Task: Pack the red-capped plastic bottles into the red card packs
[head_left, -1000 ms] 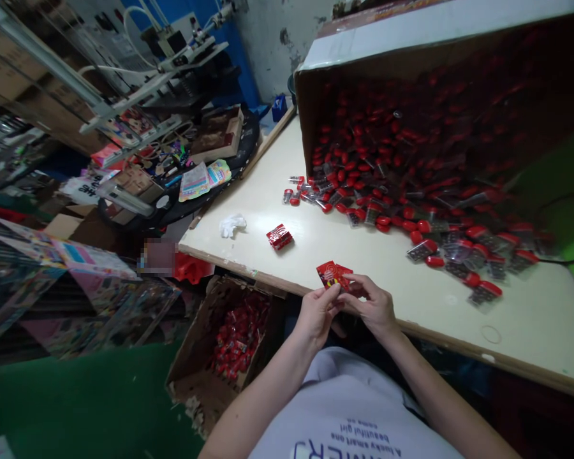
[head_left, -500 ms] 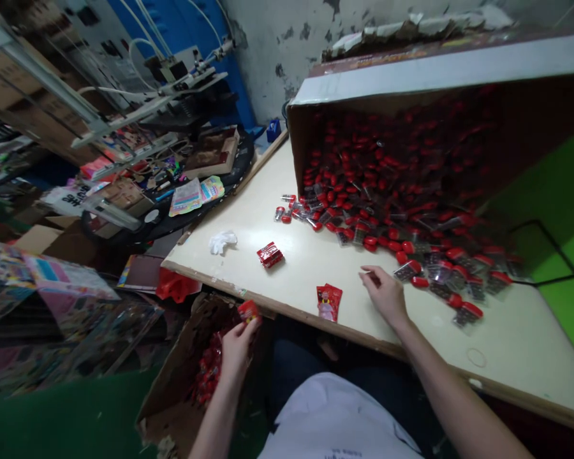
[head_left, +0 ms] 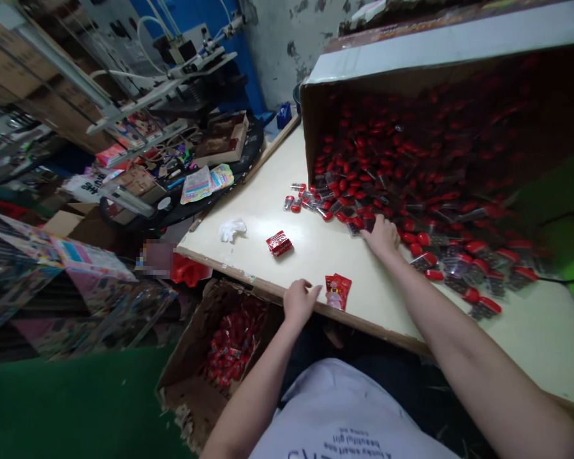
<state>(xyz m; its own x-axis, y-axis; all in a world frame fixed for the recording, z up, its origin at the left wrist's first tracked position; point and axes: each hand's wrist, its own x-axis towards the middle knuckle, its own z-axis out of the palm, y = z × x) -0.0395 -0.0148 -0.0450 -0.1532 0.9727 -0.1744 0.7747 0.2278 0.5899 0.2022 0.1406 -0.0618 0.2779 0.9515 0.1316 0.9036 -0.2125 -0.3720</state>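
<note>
My left hand (head_left: 301, 303) is at the table's front edge, just left of some flat red printed sachets (head_left: 338, 292). Its thumb and forefinger are parted and nothing shows between them. Reaching forward, my right hand (head_left: 383, 238) touches the near edge of a heap of small clear packs with red caps (head_left: 363, 185). Thumb and fingers are apart there, around a red-capped pack, with the fingertips partly hidden. The heap spills out of a large carton (head_left: 392, 54) lying on its side.
A small red wrapped bundle (head_left: 279, 243) and a crumpled white tissue (head_left: 232, 229) lie on the pale table (head_left: 310, 255). Below the edge stands a torn carton (head_left: 182, 370) holding red sachets (head_left: 232, 344). A machine with a round black table (head_left: 172, 213) is at left.
The red sachet in my left hand is gone from it, and that hand has moved from above the lower carton right to the table edge. My right hand has moved forward to the heap.
</note>
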